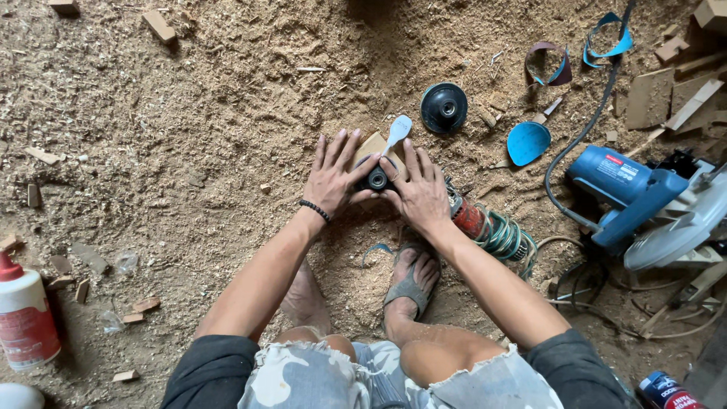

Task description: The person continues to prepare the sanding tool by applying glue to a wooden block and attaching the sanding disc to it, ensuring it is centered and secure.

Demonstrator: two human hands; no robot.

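My left hand (331, 176) and my right hand (419, 189) press together around a small black round part (375, 180) on the sawdust floor. Thumbs and forefingers pinch the part; the other fingers are spread. A white spoon-shaped wooden piece (397, 134) and a tan wood block (371, 144) lie just beyond the fingertips. A red-and-green power tool body (485, 226) lies under my right wrist, partly hidden.
A black round disc (444, 107) lies beyond my hands. A blue circular saw (644, 198) with its cable sits at the right. Blue sanding discs and belts (528, 142), wood offcuts (648, 98) and a white glue bottle (25, 318) lie around. My sandalled foot (410, 280) rests below.
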